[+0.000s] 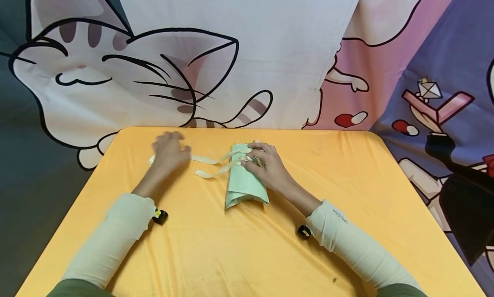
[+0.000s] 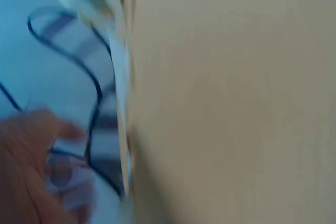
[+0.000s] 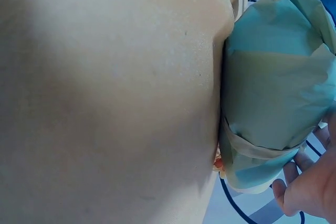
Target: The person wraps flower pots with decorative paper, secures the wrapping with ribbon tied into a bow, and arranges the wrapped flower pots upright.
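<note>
A bouquet (image 1: 247, 181) wrapped in mint-green paper lies on the table, with bits of yellow and orange flowers (image 3: 218, 164) peeking out at its far end. Around its upper part runs a pale cream ribbon (image 1: 206, 160); its loose tails stretch left over the cloth. My right hand (image 1: 270, 167) holds the bouquet near the ribbon band (image 3: 257, 149), thumb and fingers bent at its right side. Motion blurs my left hand (image 1: 170, 153), which hovers by the far end of one ribbon tail. Its fingers look loosely bent in the left wrist view, with nothing visible between them.
A yellow cloth (image 1: 216, 245) covers the table, slightly wrinkled. Behind the table's back edge hangs a fabric backdrop (image 1: 285, 65) with cartoon cats. Small black wrist devices (image 1: 160, 217) sit by the pale sleeves.
</note>
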A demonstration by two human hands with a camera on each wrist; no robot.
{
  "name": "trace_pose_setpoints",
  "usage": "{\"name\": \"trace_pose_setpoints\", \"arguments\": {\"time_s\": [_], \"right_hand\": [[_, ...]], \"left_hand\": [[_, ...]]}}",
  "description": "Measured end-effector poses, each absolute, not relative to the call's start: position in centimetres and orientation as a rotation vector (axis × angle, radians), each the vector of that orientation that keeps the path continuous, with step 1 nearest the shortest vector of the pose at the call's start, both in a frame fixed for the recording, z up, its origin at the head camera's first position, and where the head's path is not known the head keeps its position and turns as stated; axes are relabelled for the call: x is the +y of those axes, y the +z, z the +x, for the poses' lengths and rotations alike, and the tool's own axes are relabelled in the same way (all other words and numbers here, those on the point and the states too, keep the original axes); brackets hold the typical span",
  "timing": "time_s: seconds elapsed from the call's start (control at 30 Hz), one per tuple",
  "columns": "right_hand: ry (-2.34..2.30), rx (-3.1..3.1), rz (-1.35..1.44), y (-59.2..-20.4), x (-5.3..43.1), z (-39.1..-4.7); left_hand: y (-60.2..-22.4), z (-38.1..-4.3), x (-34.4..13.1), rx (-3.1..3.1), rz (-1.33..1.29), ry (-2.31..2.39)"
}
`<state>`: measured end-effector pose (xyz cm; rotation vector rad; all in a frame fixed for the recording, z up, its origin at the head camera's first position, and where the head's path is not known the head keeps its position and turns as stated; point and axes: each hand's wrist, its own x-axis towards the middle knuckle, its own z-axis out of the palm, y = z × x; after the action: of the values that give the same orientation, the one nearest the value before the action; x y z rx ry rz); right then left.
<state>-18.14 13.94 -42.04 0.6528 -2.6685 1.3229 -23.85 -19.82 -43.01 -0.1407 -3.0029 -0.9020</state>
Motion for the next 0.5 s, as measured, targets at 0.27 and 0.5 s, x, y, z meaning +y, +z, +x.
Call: {"name": "trace_pose_setpoints", "arguments": {"time_s": [0.27,0.5], "right_hand": [[1.322,-2.664,0.642,-42.0,13.9,-18.3],[1.343,-2.678,0.630,-42.0,13.9,-18.3]], "left_hand": [[-43.7,-23.8,-13.8,-2.971,-0.811,-1.388],[-43.4,-24.2,-15.8,-2.827,-0.576,-1.499]]}}
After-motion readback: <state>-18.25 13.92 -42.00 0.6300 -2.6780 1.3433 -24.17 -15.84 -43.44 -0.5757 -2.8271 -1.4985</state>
